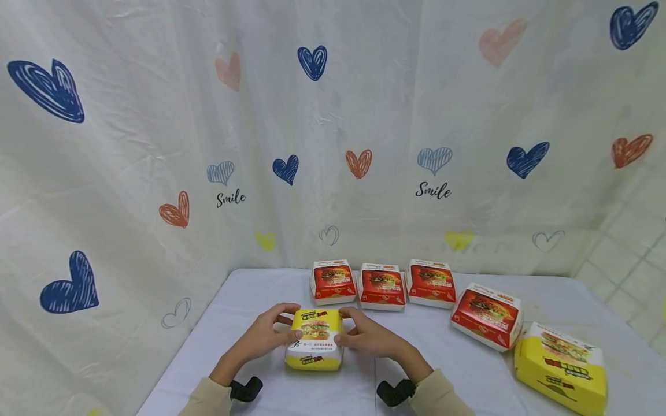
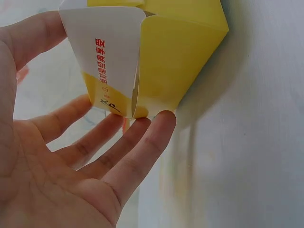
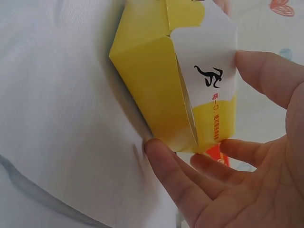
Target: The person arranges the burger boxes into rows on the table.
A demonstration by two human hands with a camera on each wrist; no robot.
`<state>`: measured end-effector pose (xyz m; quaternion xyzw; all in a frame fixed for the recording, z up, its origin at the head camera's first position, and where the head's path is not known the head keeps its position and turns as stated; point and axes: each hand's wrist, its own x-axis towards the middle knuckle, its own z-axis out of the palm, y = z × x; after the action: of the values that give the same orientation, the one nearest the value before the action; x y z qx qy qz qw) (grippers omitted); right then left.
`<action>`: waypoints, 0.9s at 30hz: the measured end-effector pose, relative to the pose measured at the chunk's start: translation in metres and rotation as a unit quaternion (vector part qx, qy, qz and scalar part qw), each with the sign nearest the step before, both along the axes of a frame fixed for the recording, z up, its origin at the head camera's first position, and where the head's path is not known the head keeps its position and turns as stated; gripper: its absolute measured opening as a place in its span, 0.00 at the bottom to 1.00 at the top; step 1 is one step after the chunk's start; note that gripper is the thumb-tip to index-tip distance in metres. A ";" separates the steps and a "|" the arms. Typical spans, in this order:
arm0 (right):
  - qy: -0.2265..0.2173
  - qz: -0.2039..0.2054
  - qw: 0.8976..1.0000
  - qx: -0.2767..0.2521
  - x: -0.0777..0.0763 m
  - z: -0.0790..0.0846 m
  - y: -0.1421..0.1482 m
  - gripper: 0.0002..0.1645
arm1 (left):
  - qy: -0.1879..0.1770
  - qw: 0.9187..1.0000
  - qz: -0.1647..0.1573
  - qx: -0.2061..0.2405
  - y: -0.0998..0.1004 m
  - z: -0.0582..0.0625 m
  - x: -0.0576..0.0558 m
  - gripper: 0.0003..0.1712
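Observation:
A closed yellow and white burger box (image 1: pixel 314 341) stands on the table between my two hands. My left hand (image 1: pixel 265 338) holds its left side, the thumb near the front top edge and the fingers at the far corner. From the other side my right hand (image 1: pixel 366 334) grips it the same way, thumb at the right edge. In the left wrist view the fingertips touch the lower end of the box's side (image 2: pixel 166 61). The right wrist view shows the thumb and fingers against the opposite side (image 3: pixel 147 80) of the box.
Three red burger boxes, the left one (image 1: pixel 333 283), the middle one (image 1: pixel 382 289) and the right one (image 1: pixel 430 284), stand along the back. Farther right are another red box (image 1: pixel 486 315) and a large yellow box (image 1: pixel 562 367). Behind the white-covered table (image 1: pixel 442 370) hangs a heart-patterned curtain (image 1: pixel 385 104).

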<state>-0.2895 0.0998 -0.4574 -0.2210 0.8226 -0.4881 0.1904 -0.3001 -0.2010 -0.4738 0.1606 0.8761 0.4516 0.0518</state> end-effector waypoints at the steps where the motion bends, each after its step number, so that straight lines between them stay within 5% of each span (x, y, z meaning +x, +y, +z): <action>1: -0.001 -0.001 1.000 0.000 0.000 0.000 0.000 0.48 | -0.001 1.000 -0.003 0.000 0.000 0.000 0.000 0.41; 27: -0.001 -0.018 1.000 0.017 -0.003 0.002 0.004 0.52 | -0.018 1.000 -0.011 0.015 0.009 0.002 0.005 0.40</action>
<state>-0.2923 0.1041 -0.4551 -0.2024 0.8346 -0.4774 0.1861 -0.2952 -0.1916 -0.4722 0.1624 0.8664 0.4670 0.0699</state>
